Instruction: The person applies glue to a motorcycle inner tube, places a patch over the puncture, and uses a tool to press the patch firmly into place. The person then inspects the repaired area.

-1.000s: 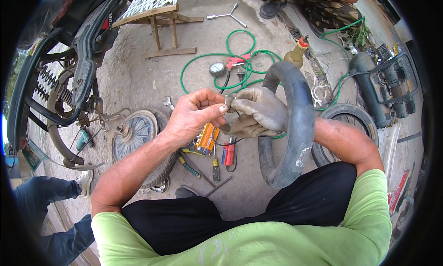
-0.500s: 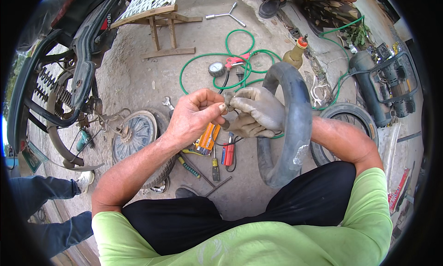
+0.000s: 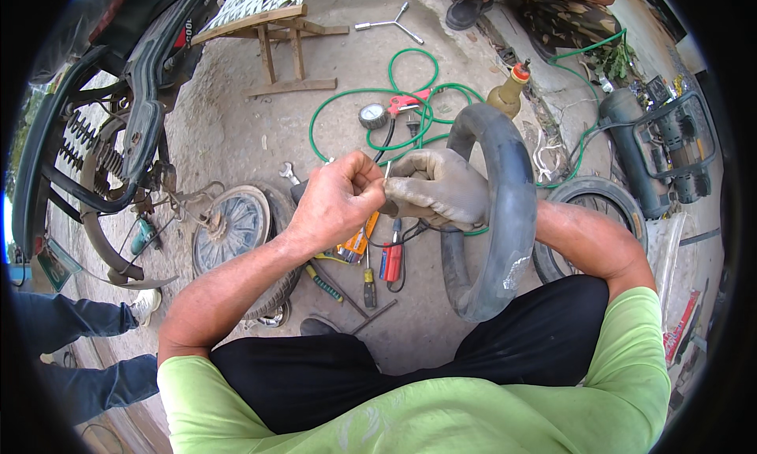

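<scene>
Head view: our left hand (image 3: 339, 202) pinches a thin metal pin (image 3: 387, 170) at the fingertips, while our right hand (image 3: 438, 190) clenches the black inner tube (image 3: 505, 217) looped over our lap. Below them, screwdrivers (image 3: 371, 277) lie on the floor; a green hose (image 3: 347, 99) coils beyond.
</scene>
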A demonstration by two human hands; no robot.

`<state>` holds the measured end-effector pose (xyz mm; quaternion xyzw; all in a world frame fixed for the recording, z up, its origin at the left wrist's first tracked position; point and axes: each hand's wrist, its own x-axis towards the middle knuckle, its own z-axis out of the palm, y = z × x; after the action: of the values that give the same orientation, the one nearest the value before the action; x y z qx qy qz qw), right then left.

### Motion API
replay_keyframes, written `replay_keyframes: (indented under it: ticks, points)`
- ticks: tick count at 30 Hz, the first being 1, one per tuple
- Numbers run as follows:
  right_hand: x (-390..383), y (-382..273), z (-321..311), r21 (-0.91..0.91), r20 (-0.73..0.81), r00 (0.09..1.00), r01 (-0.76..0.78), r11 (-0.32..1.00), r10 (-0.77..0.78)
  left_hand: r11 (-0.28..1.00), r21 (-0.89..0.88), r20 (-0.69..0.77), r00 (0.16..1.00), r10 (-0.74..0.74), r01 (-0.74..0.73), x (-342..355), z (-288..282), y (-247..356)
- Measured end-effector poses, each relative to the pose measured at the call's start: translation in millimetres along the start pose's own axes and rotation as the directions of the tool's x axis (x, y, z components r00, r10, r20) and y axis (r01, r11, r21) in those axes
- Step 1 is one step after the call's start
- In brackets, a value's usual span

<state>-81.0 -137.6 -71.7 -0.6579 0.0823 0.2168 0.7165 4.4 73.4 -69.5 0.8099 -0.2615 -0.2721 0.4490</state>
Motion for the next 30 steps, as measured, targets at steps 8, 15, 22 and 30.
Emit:
replay_keyframes:
  ticks: [8, 15, 22, 30]
  points:
    - [0, 6, -4, -0.044, 0.081, 0.996, 0.035, 0.998, -0.031, 0.983, -0.182, 0.146, 0.989, -0.009, 0.035, -1, -4, -5]
    - [5, 22, -6, 0.073, 0.132, 0.986, 0.096, 0.993, -0.105, 0.908, -0.407, 0.217, 0.976, -0.006, 0.096, -5, -13, 0]
    - [5, 22, -12, 0.13, 0.186, 0.979, 0.054, 0.99, -0.078, 0.861, -0.492, 0.217, 0.976, -0.018, 0.126, -3, -28, -12]
    - [5, 15, -6, 0.074, 0.131, 0.984, 0.111, 0.991, -0.12, 0.859, -0.506, 0.135, 0.991, -0.009, 0.076, 2, -54, -15]
